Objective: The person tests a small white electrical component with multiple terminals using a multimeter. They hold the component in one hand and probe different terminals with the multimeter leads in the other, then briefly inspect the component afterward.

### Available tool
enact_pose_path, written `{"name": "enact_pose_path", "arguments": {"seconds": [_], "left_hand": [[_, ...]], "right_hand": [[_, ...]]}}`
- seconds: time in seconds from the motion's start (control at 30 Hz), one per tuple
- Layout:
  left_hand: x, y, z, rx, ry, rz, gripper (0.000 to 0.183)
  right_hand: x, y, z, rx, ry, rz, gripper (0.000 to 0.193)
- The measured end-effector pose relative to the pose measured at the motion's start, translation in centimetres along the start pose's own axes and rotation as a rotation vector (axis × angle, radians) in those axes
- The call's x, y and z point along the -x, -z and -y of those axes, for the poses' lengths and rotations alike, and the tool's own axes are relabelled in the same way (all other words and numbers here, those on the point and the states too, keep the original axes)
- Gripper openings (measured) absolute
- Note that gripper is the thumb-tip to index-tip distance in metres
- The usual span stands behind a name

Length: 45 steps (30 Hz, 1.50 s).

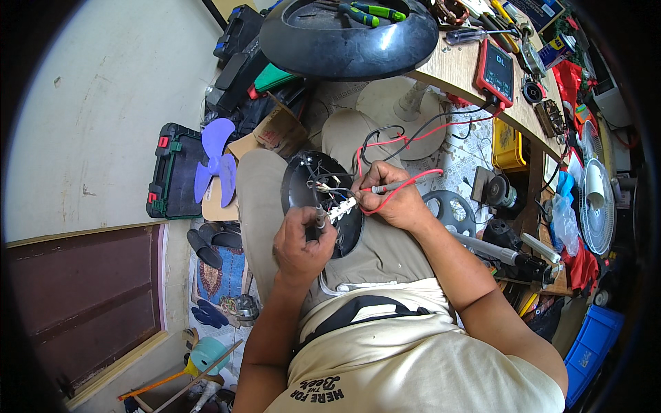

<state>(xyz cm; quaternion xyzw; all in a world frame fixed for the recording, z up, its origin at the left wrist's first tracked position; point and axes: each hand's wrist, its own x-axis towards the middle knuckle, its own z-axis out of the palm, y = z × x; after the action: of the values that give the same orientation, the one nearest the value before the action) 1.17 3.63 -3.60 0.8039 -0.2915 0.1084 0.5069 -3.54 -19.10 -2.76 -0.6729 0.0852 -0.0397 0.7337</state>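
On my lap lies a round black fan base housing (292,180), its open side up with several thin wires inside. A white terminal block (342,209) sits over it between my hands. My left hand (303,242) pinches a dark test probe (321,216) close to the block's left end. In the fingers of my right hand (394,201) is a grey and red test probe (387,186), its tip side toward the block; the exact contact is hidden by the fingers. Red and black leads run up to a red multimeter (496,73) on the table.
A black ring-shaped tray (348,51) with green-handled pliers (372,12) stands ahead. The wooden table (451,72) holds a screwdriver (465,36) and motor parts. A purple fan blade (215,165) leans on a tool case (180,175) at left. An angle grinder (500,191) is at right.
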Motion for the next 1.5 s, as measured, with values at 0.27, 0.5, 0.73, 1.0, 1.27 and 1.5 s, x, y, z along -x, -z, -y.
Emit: {"name": "enact_pose_path", "arguments": {"seconds": [0.27, 0.5, 0.73, 1.0, 1.27, 1.5], "left_hand": [[0.0, 0.0, -0.2, 0.003, 0.028, -0.004, 0.028], [-0.2, 0.0, -0.5, 0.021, 0.028, -0.020, 0.031], [-1.3, -1.1, -2.0, 0.043, -0.046, -0.052, 0.033], [-2.1, -1.9, -1.9, -0.059, -0.154, -0.025, 0.032], [-2.2, -2.0, -1.5, -0.137, -0.220, -0.011, 0.046], [-2.4, -2.2, -1.5, -0.142, -0.220, -0.019, 0.043]], "right_hand": [[0.0, 0.1, 0.0, -0.003, 0.010, 0.011, 0.025], [0.1, 0.1, 0.1, -0.020, -0.003, 0.006, 0.026], [0.0, 0.1, 0.0, 0.024, 0.001, -0.007, 0.023], [0.0, 0.0, 0.2, -0.008, -0.017, -0.007, 0.021], [0.0, 0.0, 0.3, -0.009, -0.006, 0.001, 0.023], [0.0, 0.1, 0.2, 0.004, 0.008, 0.004, 0.026]]}}
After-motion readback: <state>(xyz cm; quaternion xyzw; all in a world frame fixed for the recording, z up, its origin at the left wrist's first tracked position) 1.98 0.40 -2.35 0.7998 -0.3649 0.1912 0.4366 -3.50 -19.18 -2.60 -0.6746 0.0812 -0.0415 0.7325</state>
